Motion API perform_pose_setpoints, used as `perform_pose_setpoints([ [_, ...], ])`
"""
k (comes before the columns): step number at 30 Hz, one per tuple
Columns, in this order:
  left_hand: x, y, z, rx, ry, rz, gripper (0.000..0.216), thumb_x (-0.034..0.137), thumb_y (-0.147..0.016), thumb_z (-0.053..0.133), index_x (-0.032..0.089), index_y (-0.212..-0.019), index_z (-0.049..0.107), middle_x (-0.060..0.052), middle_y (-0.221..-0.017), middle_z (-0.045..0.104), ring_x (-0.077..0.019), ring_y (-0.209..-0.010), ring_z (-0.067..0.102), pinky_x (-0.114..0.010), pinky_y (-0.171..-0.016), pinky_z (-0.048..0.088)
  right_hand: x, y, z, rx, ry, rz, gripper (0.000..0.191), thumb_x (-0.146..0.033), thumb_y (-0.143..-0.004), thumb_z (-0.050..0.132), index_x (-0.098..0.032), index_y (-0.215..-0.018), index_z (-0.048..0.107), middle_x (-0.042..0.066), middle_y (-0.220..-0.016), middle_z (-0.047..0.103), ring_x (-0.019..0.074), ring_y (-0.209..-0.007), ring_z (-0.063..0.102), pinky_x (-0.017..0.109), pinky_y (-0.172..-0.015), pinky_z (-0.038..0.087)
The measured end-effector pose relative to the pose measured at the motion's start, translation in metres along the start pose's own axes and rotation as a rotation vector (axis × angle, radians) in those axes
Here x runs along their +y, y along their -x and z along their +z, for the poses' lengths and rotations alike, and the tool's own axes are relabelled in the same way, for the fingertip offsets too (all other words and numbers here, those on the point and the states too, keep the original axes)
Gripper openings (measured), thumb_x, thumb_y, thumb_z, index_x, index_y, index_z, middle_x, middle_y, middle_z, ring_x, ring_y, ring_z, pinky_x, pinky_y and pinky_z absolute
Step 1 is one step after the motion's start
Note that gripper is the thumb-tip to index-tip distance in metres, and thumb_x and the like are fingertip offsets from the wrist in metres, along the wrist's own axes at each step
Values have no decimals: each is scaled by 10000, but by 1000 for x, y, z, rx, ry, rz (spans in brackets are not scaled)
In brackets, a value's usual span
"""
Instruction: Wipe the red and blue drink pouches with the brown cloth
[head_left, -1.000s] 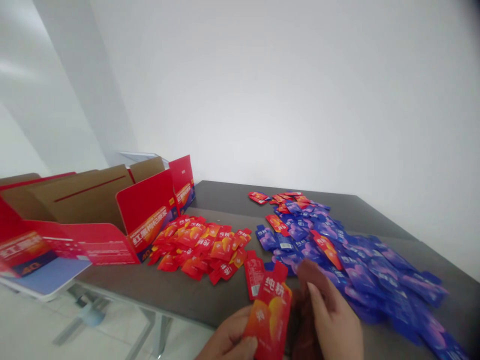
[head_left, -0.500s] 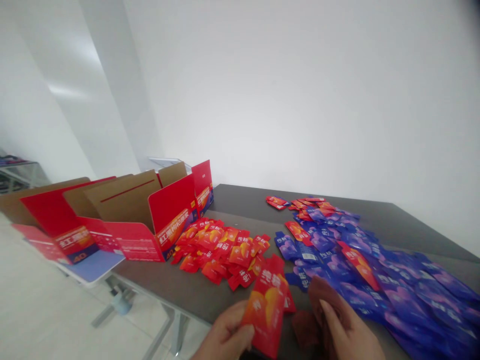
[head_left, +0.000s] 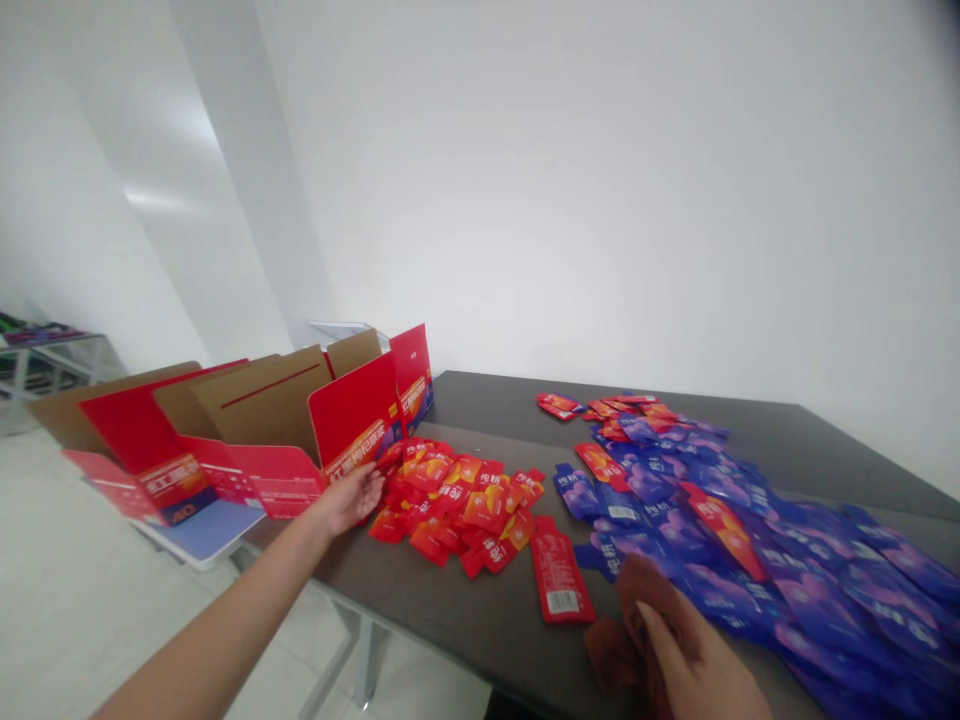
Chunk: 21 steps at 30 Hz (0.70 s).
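My left hand (head_left: 356, 497) is stretched out to the left end of a pile of red pouches (head_left: 457, 490), right beside an open red carton (head_left: 352, 420). Its fingers are apart, with the tips at the pouches along the pile's edge. A brown cloth (head_left: 637, 610) is gripped in my right hand (head_left: 697, 660) near the table's front edge. One red pouch (head_left: 558, 575) lies barcode side up on the table, just left of the cloth. To the right spreads a large heap of purple-blue pouches (head_left: 750, 570), with a red pouch (head_left: 724, 530) lying on it.
More open cartons (head_left: 142, 440) stand in a row at the left, over a pale board (head_left: 217, 530). At the back are some red pouches (head_left: 559, 405) on the dark table (head_left: 495, 395). A white wall (head_left: 600, 200) rises behind it.
My left hand has gone left from the table's front to the pile's far left end, and the red pouch it held is no longer in it. My right hand still grips the cloth.
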<state>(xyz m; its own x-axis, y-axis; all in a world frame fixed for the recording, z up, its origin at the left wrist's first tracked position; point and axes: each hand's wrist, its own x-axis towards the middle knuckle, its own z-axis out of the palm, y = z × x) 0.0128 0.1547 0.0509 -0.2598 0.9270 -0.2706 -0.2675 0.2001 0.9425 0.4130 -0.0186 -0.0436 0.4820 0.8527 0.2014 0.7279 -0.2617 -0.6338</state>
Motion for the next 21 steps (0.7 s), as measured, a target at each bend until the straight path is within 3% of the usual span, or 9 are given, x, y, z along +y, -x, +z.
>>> perform_pose_setpoints([
  [4,-11,1,-4,86,-20,62,190,308,-922,556,125,-942,601,2,-805,620,-92,-602,578,-235,-544,504,1,1,1,-51,-28,73,567,-615,-770,463,-219,-1109,685,113,-985,740,308,-854,703,358,-660,544],
  [7,-22,13,0,126,-50,172,122,237,-903,561,126,-872,601,37,-684,584,-74,-531,534,-195,-526,457,2,2,2,-31,-89,95,567,-613,-768,475,-219,-1123,676,107,-1058,723,314,-937,687,375,-722,544],
  [10,-34,38,18,96,-82,317,81,196,-835,616,158,-905,630,60,-641,589,-71,-556,541,-158,-579,436,3,3,3,-16,-154,104,569,-612,-777,478,-215,-1137,670,106,-1077,717,310,-990,672,375,-772,539],
  [13,-53,74,51,-101,-216,410,235,241,-774,683,187,-1002,674,30,-721,665,-116,-649,594,-194,-670,469,4,5,4,-9,-184,90,572,-604,-799,466,-204,-1159,659,115,-1114,702,315,-1045,648,385,-822,524],
  [16,-82,110,87,-477,-638,587,250,264,-843,584,206,-1066,680,-41,-971,714,-194,-900,645,-286,-837,493,5,7,4,9,-192,61,562,-597,-817,460,-207,-1176,649,118,-1139,691,310,-1065,638,382,-834,518],
  [18,-104,126,107,-642,-857,719,315,245,-842,579,231,-1149,650,-59,-1143,682,-225,-1063,611,-346,-958,457,6,7,5,10,-203,71,569,-603,-817,461,-204,-1179,643,121,-1137,691,308,-1062,639,386,-839,515],
  [21,-131,136,128,-705,-1111,871,463,261,-809,641,216,-1264,568,-87,-1345,561,-261,-1236,503,-413,-1067,378,10,6,7,23,-258,80,587,-616,-805,464,-188,-1164,644,126,-1152,683,309,-1077,630,396,-881,493],
])
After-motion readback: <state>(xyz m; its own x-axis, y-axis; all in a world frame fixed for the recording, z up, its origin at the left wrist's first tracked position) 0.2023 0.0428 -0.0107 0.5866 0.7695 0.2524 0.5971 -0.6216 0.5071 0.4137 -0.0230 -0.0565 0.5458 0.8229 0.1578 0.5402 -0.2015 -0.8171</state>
